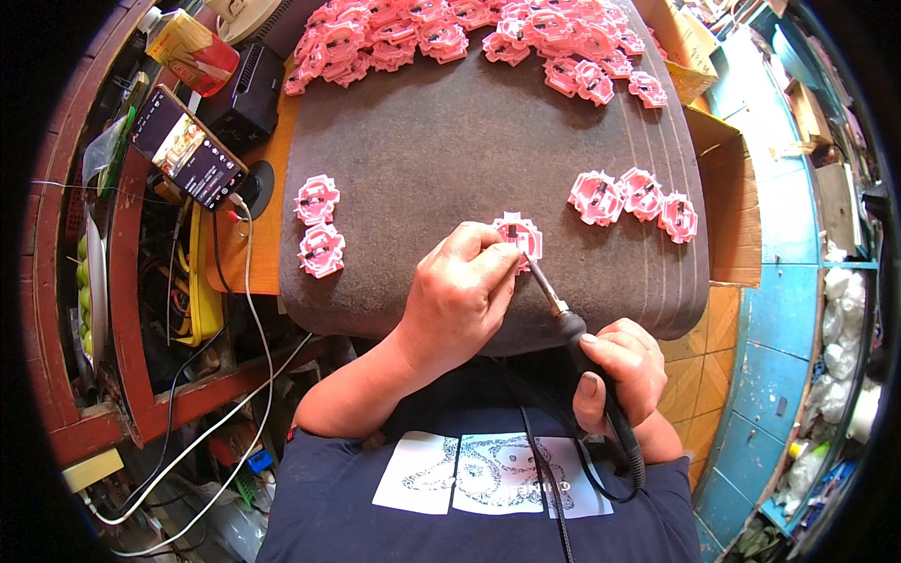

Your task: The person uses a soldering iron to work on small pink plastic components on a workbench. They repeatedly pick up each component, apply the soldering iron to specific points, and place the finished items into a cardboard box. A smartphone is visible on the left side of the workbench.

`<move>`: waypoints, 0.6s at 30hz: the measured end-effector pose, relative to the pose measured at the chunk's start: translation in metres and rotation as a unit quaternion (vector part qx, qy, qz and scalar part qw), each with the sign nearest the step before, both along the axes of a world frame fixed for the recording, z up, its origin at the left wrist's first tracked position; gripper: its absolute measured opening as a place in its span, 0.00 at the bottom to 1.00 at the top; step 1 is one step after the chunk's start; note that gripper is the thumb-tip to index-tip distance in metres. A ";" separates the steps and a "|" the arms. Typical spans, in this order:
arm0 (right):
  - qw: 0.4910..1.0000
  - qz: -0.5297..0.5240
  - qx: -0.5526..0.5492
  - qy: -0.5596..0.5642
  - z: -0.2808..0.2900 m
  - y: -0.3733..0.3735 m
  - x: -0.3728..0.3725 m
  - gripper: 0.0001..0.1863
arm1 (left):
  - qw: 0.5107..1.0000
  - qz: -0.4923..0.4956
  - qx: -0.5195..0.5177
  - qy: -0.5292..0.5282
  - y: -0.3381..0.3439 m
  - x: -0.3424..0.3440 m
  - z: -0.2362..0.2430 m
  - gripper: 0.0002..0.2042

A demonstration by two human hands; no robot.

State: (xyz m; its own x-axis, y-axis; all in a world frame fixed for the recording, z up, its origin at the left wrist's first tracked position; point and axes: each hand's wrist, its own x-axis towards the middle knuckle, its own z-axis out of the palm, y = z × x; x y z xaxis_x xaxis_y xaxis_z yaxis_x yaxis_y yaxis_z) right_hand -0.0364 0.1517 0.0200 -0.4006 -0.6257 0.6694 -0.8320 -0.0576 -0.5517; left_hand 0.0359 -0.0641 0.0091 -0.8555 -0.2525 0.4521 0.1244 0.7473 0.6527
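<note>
A pink plastic part [527, 231] with a small black piece in its middle lies near the front of the dark mat [422, 150]. My left hand [455, 293] has thumb and fingers pinched together over its lower left edge. What is between those fingertips is hidden. In my right hand [631, 371] is a soldering iron [571, 328], gripped by its black handle. Its metal tip slants up and left and meets the lower side of the part, close to my left fingertips. The iron's dark cord curves down across my shirt.
Two like parts [320, 225] sit at the mat's left, three more [642, 194] at its right. A large pile of them [394, 33] covers the far edge. Left stands a lit phone [188, 148] with a white cable [249, 310]. Cardboard boxes [735, 202] border the right side.
</note>
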 end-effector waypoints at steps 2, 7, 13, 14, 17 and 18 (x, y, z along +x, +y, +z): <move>1.000 0.000 -0.002 0.000 0.002 -0.001 0.000 0.15 | 1.000 -0.001 0.003 -0.002 0.000 0.000 0.000 0.08; 1.000 -0.003 -0.004 0.015 0.004 -0.003 -0.001 0.15 | 1.000 -0.008 0.002 0.005 0.000 0.000 -0.002 0.09; 1.000 -0.003 0.006 0.018 0.008 -0.004 0.000 0.15 | 1.000 -0.006 0.001 0.009 -0.001 0.000 -0.001 0.08; 1.000 -0.004 0.005 0.018 0.008 -0.004 0.000 0.15 | 1.000 -0.011 0.001 0.007 -0.001 0.000 -0.001 0.08; 1.000 -0.004 0.012 0.019 0.011 -0.006 0.000 0.15 | 1.000 -0.008 -0.005 0.004 -0.001 0.000 -0.002 0.08; 1.000 -0.003 0.016 0.020 0.014 -0.007 0.000 0.15 | 1.000 -0.005 -0.003 0.006 0.000 0.000 -0.002 0.08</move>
